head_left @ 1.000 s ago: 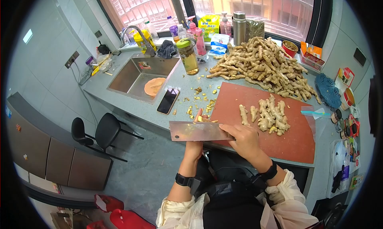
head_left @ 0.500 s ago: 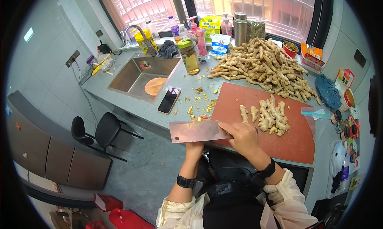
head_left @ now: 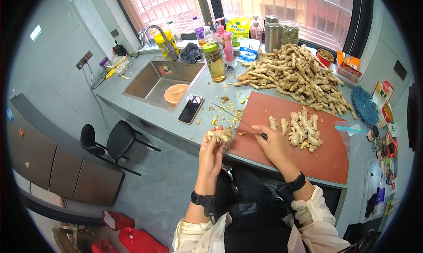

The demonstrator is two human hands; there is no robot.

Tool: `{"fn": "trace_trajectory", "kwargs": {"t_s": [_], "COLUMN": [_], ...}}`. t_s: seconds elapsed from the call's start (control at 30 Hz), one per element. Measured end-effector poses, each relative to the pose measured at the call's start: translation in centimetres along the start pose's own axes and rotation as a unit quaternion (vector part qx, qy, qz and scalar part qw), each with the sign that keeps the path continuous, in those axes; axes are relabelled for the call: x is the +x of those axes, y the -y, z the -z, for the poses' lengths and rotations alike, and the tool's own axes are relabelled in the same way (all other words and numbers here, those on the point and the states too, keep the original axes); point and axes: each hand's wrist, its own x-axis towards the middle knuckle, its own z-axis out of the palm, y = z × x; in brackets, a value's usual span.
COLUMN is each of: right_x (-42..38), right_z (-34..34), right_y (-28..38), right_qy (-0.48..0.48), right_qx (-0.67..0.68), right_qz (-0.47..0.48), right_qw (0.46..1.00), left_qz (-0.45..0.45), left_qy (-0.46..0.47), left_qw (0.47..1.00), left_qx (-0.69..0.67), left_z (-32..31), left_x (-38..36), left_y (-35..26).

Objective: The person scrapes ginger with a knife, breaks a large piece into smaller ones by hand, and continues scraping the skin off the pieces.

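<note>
My left hand (head_left: pixel 211 152) is closed on a knobbly piece of ginger (head_left: pixel 221 134), held just off the counter's front edge. In my right hand (head_left: pixel 272 146) is the black handle of a cleaver (head_left: pixel 232 116); its blade is seen nearly edge-on, pointing up and left over the board's left edge. Under that hand lies a reddish-brown cutting board (head_left: pixel 264 107). Several ginger pieces (head_left: pixel 305 129) rest on the board, right of the cleaver. Behind the board rises a large heap of ginger (head_left: pixel 295 74).
Ginger scraps (head_left: pixel 225 108) are scattered left of the board, near a phone (head_left: pixel 191 110). A lidded bottle of liquid (head_left: pixel 215 63) stands beside the sink (head_left: pixel 140 80), which holds an orange bowl (head_left: pixel 175 93). Jars (head_left: pixel 372 132) line the right side.
The cleaver has turned from broadside in front of my left hand to edge-on over the board's left edge. The ginger in my left hand is now exposed.
</note>
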Motion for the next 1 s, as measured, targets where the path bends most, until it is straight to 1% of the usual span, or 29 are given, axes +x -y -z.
{"fn": "trace_trajectory", "kwargs": {"t_s": [0.03, 0.07, 0.1, 0.13, 0.17, 0.27, 0.3, 0.33, 0.37, 0.4, 0.47, 0.53, 0.6, 0.67, 0.73, 0.77, 0.83, 0.87, 0.9, 0.93, 1.0], "right_x": [0.0, -0.1, -0.2, -0.3, -0.4, -0.6, -0.6, -0.6, -0.7, -0.7, -0.9, -0.8, -0.9, -0.6, -0.4, -0.4, -0.6, -0.7, -0.7, -0.8, -0.8], "right_z": [0.0, 0.0, 0.0, -0.1, -0.3, -0.7, -0.8, -0.9, -1.2, -1.5, -1.7, -1.6, -1.0, -0.6, -0.2, 0.2, 0.9, 0.9, 1.0, 1.0, 1.2], "right_y": [0.1, 0.3, 0.7, 0.9, 1.1, 1.5, 1.7, 1.9, 1.9, 1.8, 1.9, 2.1, 2.5, 2.7, 2.6, 2.8, 3.3, 3.3, 3.3, 3.4, 3.4], "right_qy": [0.006, 0.006, 0.025, 0.045, 0.045, 0.05, 0.048, 0.045, 0.045, 0.044, 0.043, 0.048, 0.042, 0.037, -0.038, -0.038, -0.003, -0.003, -0.003, -0.004, -0.002], "right_qx": [0.04, 0.039, 0.067, 0.096, 0.095, 0.118, 0.15, 0.182, 0.182, 0.202, 0.222, 0.164, 0.142, 0.121, 0.051, 0.052, 0.003, 0.003, -0.021, -0.045, -0.047], "right_qz": [-0.019, -0.02, -0.04, -0.059, -0.06, -0.037, -0.036, -0.035, -0.035, -0.027, -0.02, 0.015, 0.019, 0.027, 0.135, 0.137, 0.146, 0.145, 0.169, 0.192, 0.202], "right_qw": [0.999, 0.999, 0.997, 0.993, 0.993, 0.991, 0.987, 0.982, 0.982, 0.978, 0.974, 0.985, 0.989, 0.992, 0.989, 0.989, 0.989, 0.989, 0.985, 0.98, 0.978], "left_qz": [0.006, 0.013, 0.015, 0.02, 0.024, 0.038, 0.038, 0.048, 0.057, 0.058, 0.084, 0.082, 0.071, 0.064, 0.057, 0.047, 0.037, 0.032, 0.027, 0.028, 0.036], "left_qy": [-0.007, -0.014, -0.014, -0.002, 0.011, -0.013, -0.013, -0.005, 0.003, 0.003, 0.03, 0.046, 0.065, 0.058, 0.052, 0.04, 0.027, -0.002, -0.031, -0.031, -0.027], "left_qw": [0.999, 0.997, 0.997, 0.994, 0.991, 0.991, 0.991, 0.995, 0.997, 0.997, 0.996, 0.995, 0.995, 0.996, 0.997, 0.998, 0.999, 0.999, 0.999, 0.999, 0.997], "left_qx": [-0.038, -0.076, -0.076, -0.105, -0.134, -0.129, -0.129, -0.089, -0.049, -0.049, 0.03, 0.042, 0.015, -0.008, -0.031, -0.023, -0.016, -0.017, -0.018, -0.018, -0.069], "left_z": [0.2, 0.1, 0.0, -0.2, -0.4, -0.9, -0.6, -0.1, 0.0, 0.0, -0.4, -0.6, 0.1, 1.0, 1.5, 1.4, 1.2, 1.0, 1.0, 1.1, 1.7], "left_x": [0.0, 0.0, -0.1, -0.1, -0.1, -0.4, -0.4, -0.4, -0.5, -0.5, -0.8, -0.9, -0.7, -0.2, 0.0, 0.0, -0.1, -0.2, -0.3, -0.2, -0.1], "left_y": [0.3, 0.5, 0.7, 0.9, 1.0, 1.1, 1.3, 1.6, 1.6, 1.6, 1.4, 1.3, 1.4, 1.5, 1.4, 1.3, 1.3, 1.3, 1.4, 1.6, 1.9]}}
